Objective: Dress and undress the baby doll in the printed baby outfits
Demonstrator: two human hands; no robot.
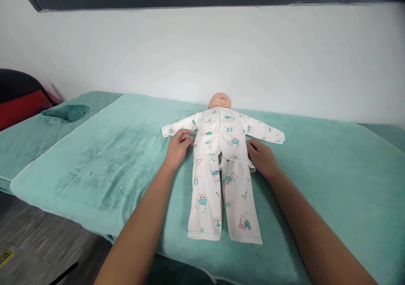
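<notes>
Little pink and green pictures cover the white shirt (215, 135) and white pants (205, 196), and any words on them are too small to read. Both arms reach forward. The left hand (181, 147) has bent fingers by the shirt's side, and the right hand (262, 155) curls at the other side; I cannot tell if either one pinches it. The doll (220, 101) lies between them on a green sheet (107, 158)

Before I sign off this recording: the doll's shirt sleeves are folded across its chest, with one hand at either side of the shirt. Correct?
No: in the head view, the sleeves are spread outward, not folded. The left hand and right hand are at either side of the shirt.
</notes>
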